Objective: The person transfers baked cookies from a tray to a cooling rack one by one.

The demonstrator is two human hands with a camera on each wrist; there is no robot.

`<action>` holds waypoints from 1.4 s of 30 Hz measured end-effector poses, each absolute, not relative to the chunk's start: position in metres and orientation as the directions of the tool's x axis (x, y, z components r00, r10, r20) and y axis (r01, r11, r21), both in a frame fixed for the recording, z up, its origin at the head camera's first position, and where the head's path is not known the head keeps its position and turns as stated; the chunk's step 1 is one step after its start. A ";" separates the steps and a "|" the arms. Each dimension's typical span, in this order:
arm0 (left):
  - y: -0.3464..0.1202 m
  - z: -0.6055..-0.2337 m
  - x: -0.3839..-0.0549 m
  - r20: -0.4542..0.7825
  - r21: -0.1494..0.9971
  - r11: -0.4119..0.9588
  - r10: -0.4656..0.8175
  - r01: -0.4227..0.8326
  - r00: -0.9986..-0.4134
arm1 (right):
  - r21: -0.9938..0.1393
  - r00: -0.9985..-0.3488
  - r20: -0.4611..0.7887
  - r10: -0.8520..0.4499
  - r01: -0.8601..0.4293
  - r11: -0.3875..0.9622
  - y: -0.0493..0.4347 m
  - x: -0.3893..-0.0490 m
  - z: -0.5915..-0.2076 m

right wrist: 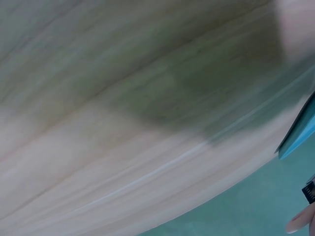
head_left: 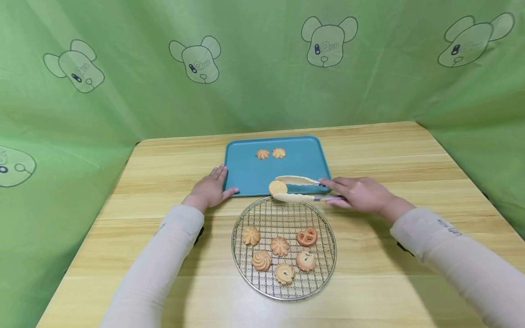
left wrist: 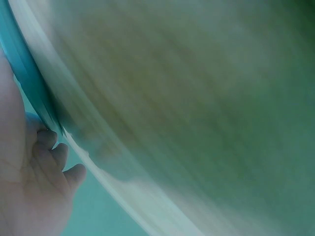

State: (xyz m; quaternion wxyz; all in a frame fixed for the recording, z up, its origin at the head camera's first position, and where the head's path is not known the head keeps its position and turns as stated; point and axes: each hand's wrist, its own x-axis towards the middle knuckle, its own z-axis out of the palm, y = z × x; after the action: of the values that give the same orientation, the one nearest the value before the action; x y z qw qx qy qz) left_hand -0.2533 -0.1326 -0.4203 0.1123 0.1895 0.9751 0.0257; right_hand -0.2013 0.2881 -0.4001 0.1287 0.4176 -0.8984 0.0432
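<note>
My right hand (head_left: 362, 195) grips a pair of tongs (head_left: 294, 197) with pale scalloped tips and metal arms. Between those tips is a round, flat cookie (head_left: 278, 187), over the near edge of the blue tray (head_left: 250, 175). Two fluted cookies (head_left: 270, 153) lie side by side toward the back of the tray. My left hand (head_left: 210, 187) rests against the tray's left side, fingers extended and thumb at its near corner. In the left wrist view, the left hand (left wrist: 37, 172) appears beside the tray's rim. Only a fingertip (right wrist: 299, 220) of the right hand shows clearly in the right wrist view.
A round wire cooling rack (head_left: 283, 214) sits in front of the tray. On it lie several cookies, among them a pretzel-shaped one (head_left: 307, 237) and a swirled one (head_left: 261, 260). A green printed curtain (head_left: 262, 100) surrounds the wooden table (head_left: 381, 159).
</note>
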 end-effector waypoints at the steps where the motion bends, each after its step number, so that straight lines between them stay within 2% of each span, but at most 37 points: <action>1: -0.133 -0.420 -0.253 -0.209 0.093 0.927 0.375 0.364 -0.903 | 0.038 -0.602 0.276 -0.749 -0.772 0.635 0.287 -0.201 -0.400; 9: -0.132 -0.418 -0.253 -0.226 0.089 0.930 0.368 0.357 -0.902 | 0.096 -0.444 0.359 -0.821 -0.857 0.506 0.277 -0.204 -0.404; 18: -0.131 -0.417 -0.252 -0.220 0.086 0.930 0.367 0.357 -0.904 | 0.137 -0.341 0.381 -0.859 -0.898 0.418 0.271 -0.206 -0.405; 24: -0.132 -0.417 -0.252 -0.214 0.086 0.928 0.372 0.362 -0.903 | 0.140 -0.308 0.369 -0.877 -0.914 0.380 0.267 -0.206 -0.404; 42: -0.132 -0.417 -0.251 -0.206 0.100 0.925 0.379 0.366 -0.902 | 0.127 -0.292 0.293 -0.911 -0.932 0.339 0.258 -0.204 -0.399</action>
State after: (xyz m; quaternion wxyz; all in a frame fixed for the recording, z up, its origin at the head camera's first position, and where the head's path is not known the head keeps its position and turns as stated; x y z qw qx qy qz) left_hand -0.2513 -0.1317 -0.4169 0.1114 0.1909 0.9748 0.0295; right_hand -0.2041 0.2578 -0.3991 0.1580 0.5738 -0.8029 0.0340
